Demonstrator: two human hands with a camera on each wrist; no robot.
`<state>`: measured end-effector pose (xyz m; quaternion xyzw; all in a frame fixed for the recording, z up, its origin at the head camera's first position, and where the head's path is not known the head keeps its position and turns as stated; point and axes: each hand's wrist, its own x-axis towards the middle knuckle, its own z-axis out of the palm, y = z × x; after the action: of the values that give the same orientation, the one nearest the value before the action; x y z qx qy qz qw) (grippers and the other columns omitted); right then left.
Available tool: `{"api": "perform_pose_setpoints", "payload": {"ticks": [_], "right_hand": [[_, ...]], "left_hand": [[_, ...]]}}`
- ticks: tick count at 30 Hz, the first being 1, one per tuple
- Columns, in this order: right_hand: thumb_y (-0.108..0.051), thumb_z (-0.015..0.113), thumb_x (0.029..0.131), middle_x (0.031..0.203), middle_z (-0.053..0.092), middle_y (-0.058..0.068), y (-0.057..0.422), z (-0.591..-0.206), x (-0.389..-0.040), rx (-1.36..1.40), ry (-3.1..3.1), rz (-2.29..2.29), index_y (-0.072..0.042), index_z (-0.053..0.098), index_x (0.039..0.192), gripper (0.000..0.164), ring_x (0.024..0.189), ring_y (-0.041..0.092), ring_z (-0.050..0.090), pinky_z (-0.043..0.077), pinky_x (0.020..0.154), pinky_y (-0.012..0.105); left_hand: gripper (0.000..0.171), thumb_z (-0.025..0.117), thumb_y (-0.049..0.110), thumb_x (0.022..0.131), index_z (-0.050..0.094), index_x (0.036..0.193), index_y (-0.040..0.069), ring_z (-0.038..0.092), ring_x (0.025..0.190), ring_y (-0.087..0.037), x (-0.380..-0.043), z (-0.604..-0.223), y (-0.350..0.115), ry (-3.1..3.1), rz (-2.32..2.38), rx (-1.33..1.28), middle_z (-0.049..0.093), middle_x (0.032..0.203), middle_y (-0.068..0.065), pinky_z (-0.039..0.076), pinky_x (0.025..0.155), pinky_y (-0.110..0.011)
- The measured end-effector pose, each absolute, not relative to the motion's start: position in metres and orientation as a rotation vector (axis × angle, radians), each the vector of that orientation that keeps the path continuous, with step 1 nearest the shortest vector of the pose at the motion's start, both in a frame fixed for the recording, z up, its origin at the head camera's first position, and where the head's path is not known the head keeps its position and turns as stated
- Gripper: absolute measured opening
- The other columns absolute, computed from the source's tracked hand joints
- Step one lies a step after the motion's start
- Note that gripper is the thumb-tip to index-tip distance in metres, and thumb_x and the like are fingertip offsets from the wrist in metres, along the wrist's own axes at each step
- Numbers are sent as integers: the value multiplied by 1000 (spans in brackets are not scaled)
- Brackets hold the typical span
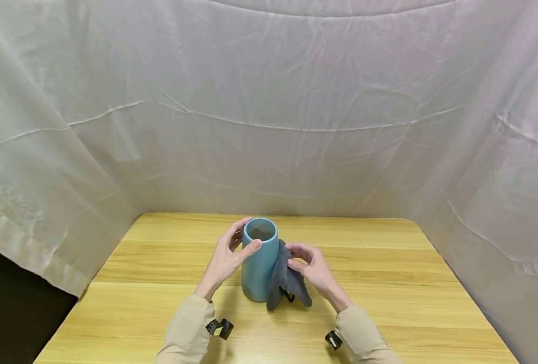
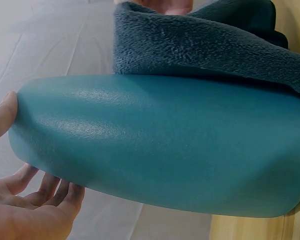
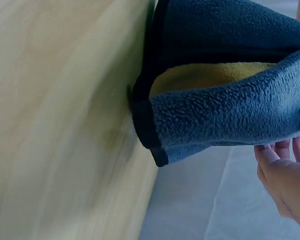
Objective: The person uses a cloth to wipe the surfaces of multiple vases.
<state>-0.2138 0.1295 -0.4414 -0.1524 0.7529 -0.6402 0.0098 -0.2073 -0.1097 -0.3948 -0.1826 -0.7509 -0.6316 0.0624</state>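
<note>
A tall blue vase (image 1: pixel 256 275) with an open round mouth stands upright on the wooden table. My left hand (image 1: pixel 227 255) grips it near the rim, thumb on the near side and fingers round the left. In the left wrist view the vase's smooth, glossy side (image 2: pixel 140 145) fills the middle. My right hand (image 1: pixel 313 267) pinches a dark grey-blue plush cloth (image 1: pixel 288 278) against the vase's right side. The cloth hangs in folds toward the tabletop. In the right wrist view, the cloth (image 3: pixel 225 115) shows a dark edging and a yellowish inside between its folds.
The light wooden table (image 1: pixel 387 283) extends to both sides of the vase. Pale grey curtains (image 1: pixel 287 151) hang behind it and along both sides. A small black device (image 1: pixel 221 327) is strapped at the left sleeve, another (image 1: pixel 333 339) at the right.
</note>
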Motion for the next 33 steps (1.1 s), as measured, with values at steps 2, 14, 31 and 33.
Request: {"api": "perform_pose_setpoints", "payload": {"ticks": [2,14,31,33], "right_hand": [[7,64,91,120,63,29,130,-443,-215,-481,2349,-1999,8,62,124,33,100,10,61,54,84,17],[6,63,93,122,63,30,128,-441,-211,-467,2350,-2037,9,61,126,34,102,8,61,53,88,16],[4,63,94,120,66,15,115,-405,-204,-604,2284,-2294,11,61,127,33,105,7,62,56,91,16],[4,63,95,122,65,18,115,-405,-203,-604,2278,-2292,11,60,127,33,105,6,62,56,91,16]], "left_hand": [[61,74,19,92,49,147,13,52,135,-34,-207,-395,-110,-2271,-1907,-550,55,146,-14,34,123,-53],[60,74,19,92,50,147,14,53,134,-34,-207,-396,-110,-2266,-1902,-564,55,145,-13,35,122,-54],[59,74,19,92,50,146,14,54,133,-33,-208,-395,-110,-2264,-1905,-558,56,144,-13,35,123,-53],[60,74,19,92,50,146,14,53,134,-34,-207,-395,-111,-2264,-1906,-559,56,145,-13,35,123,-53]]}}
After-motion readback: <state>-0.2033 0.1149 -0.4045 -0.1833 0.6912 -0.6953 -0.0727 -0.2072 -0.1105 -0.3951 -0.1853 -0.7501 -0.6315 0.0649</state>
